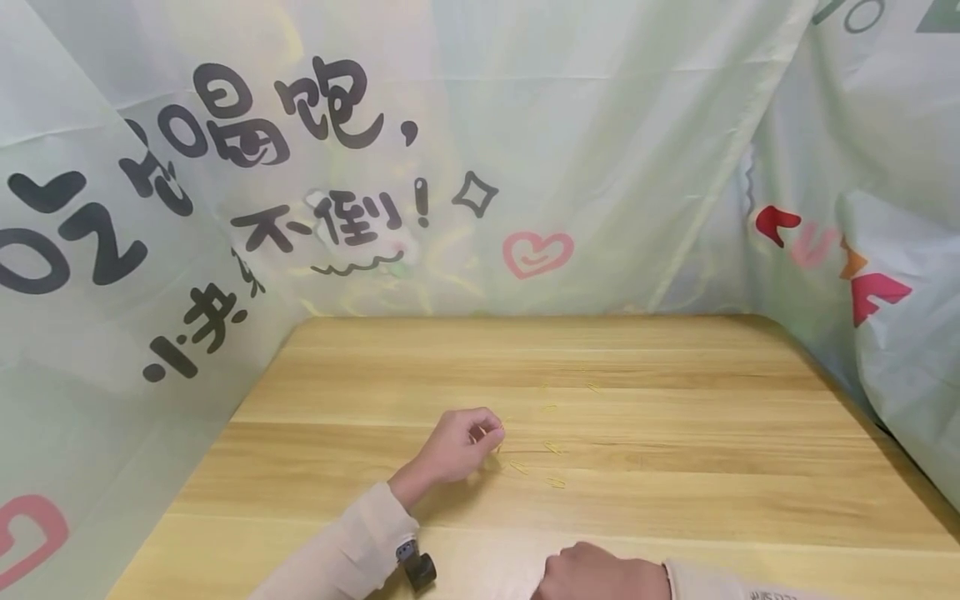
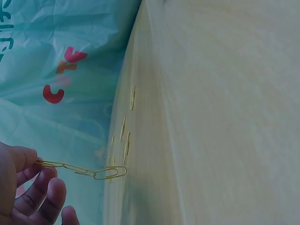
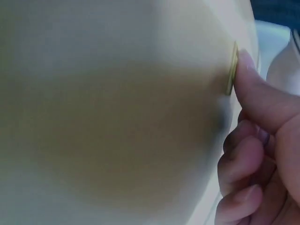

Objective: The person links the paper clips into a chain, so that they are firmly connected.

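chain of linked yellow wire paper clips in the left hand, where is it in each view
Left wrist: the linked yellow wire paper-clip chain stretches rightward from the left hand, lower left.
Head: tiny, hard to make out, at that hand's fingertips, below centre.
Right wrist: not in it.
Shared landmark: the pale wood-grain tabletop, in all three.

The right side of the surface leaves passage above it; loose paper clips lie low near the left hand, while curtains block the back and both sides.
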Demonstrator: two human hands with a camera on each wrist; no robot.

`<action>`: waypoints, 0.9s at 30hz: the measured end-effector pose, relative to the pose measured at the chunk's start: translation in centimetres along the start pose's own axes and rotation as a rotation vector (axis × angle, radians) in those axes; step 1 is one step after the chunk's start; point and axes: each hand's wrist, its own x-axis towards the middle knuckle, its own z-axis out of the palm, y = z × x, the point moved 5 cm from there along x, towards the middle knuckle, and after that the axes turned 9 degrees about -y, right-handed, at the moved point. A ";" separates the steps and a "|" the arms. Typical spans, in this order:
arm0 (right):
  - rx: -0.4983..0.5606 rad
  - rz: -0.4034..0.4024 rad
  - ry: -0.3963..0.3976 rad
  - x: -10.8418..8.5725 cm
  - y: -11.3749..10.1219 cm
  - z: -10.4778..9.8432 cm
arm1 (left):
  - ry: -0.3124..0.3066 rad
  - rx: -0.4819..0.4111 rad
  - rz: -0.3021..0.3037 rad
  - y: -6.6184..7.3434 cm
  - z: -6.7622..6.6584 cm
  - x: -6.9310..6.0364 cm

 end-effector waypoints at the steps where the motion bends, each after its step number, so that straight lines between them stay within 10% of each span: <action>1: -0.055 -0.041 0.039 0.0 0.3 -0.5 | 0.002 0.001 0.000 0.0 0.0 0.0; 11: 0.037 0.122 0.252 0.6 6.5 -4.8 | -0.005 -0.005 0.005 0.0 0.1 0.0; 17: 0.122 0.137 0.183 0.6 7.4 -5.7 | -0.005 -0.005 -0.004 -0.1 0.1 -0.1; 27: -0.054 0.203 0.118 0.8 7.4 -5.5 | 0.002 0.004 -0.002 -0.1 0.1 0.0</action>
